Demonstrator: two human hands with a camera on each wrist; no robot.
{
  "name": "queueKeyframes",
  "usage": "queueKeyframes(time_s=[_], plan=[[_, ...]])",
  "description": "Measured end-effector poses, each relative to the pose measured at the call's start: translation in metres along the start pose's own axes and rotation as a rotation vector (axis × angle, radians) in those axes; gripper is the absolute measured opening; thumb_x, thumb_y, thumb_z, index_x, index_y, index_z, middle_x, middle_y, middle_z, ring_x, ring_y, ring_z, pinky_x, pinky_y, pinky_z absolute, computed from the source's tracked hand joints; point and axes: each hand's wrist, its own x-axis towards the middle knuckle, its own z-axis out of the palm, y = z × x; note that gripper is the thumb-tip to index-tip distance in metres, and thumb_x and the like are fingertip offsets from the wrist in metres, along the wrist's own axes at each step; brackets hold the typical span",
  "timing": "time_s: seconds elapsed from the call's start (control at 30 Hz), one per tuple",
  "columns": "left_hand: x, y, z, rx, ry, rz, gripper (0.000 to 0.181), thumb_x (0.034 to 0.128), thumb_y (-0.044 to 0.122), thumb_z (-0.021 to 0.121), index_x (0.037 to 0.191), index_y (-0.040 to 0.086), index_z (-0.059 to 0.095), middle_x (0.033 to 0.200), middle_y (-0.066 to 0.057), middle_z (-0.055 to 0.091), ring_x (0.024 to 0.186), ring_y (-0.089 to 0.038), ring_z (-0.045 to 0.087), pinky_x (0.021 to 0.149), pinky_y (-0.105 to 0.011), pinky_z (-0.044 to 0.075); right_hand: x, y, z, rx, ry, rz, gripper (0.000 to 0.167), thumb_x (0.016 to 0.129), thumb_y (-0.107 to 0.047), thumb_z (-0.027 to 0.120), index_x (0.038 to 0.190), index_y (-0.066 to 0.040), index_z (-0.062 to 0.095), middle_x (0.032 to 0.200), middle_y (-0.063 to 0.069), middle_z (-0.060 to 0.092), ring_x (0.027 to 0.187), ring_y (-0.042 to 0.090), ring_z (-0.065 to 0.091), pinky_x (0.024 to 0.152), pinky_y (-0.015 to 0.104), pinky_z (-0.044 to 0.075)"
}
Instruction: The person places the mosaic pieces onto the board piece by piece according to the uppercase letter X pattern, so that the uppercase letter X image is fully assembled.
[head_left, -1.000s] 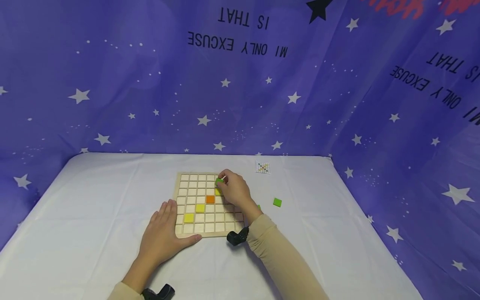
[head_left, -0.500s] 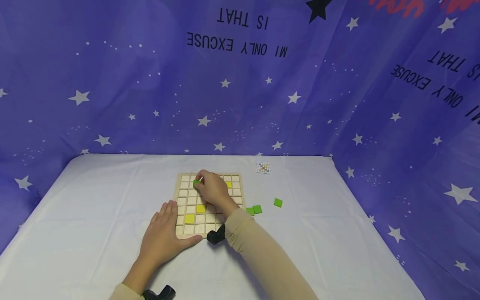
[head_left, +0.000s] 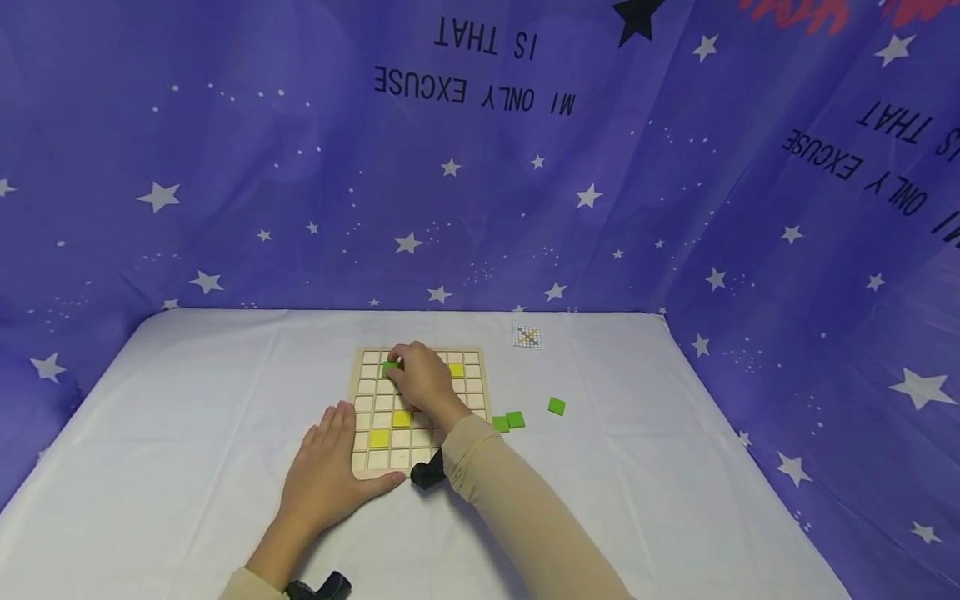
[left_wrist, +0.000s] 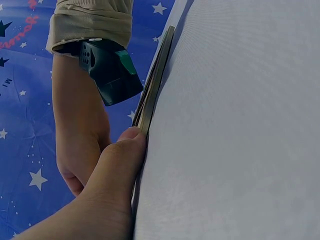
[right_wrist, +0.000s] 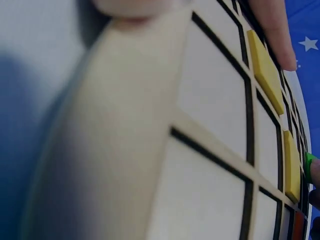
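A wooden grid board [head_left: 420,348] lies on the white cloth in the head view. My left hand [head_left: 318,475] rests against its left and near edges, fingers straight and thumb stretched along the front. Over the board's upper left part, my right hand [head_left: 427,385] pinches a green square tile [head_left: 390,368] between thumb and fingers; whether the tile sits fully in a cell cannot be told. Yellow tiles [head_left: 379,438] run diagonally across the grid. An orange tile [right_wrist: 298,226] shows at the right wrist view's edge; my right hand mostly hides it from the head camera.
Right of the board lie two touching green tiles [head_left: 516,420], and a third green tile [head_left: 557,407] farther out. A small printed pattern card [head_left: 527,336] lies beyond them. Blue star-printed cloth [head_left: 480,208] hangs behind the table.
My right hand has moved left across the board with the green tile, from beside the upper yellow tiles to the upper left cells, then barely shifted. The left hand stays put.
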Motion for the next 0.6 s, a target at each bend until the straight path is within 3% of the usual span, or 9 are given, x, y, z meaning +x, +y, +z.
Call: queueKeyframes(time_s=[0.43,0.6], plan=[[-0.0002,0.0032,-0.0032,0.011,0.006,0.001,0.136,0.0669,0.089,0.059,0.153,-0.010,0.022,0.160,-0.027,0.027,0.150,-0.042,0.025,0.121,-0.057,0.022,0.0004,-0.0028,0.0031,-0.052,0.021,0.006,0.023,0.096,-0.038,0.065,0.116,-0.028,0.071,0.096,-0.008,0.061,0.082,0.008,0.058,0.062,0.023,0.048],[-0.0004,0.0025,-0.0027,0.014,0.004,-0.001,0.137,0.0671,0.090,0.058,0.153,-0.010,0.022,0.160,-0.027,0.027,0.150,-0.042,0.024,0.121,-0.057,0.022,-0.0005,-0.0039,0.0052,-0.081,0.014,0.008,0.025,0.097,-0.040,0.063,0.119,-0.030,0.071,0.105,-0.008,0.064,0.094,0.011,0.063,0.071,0.027,0.055]])
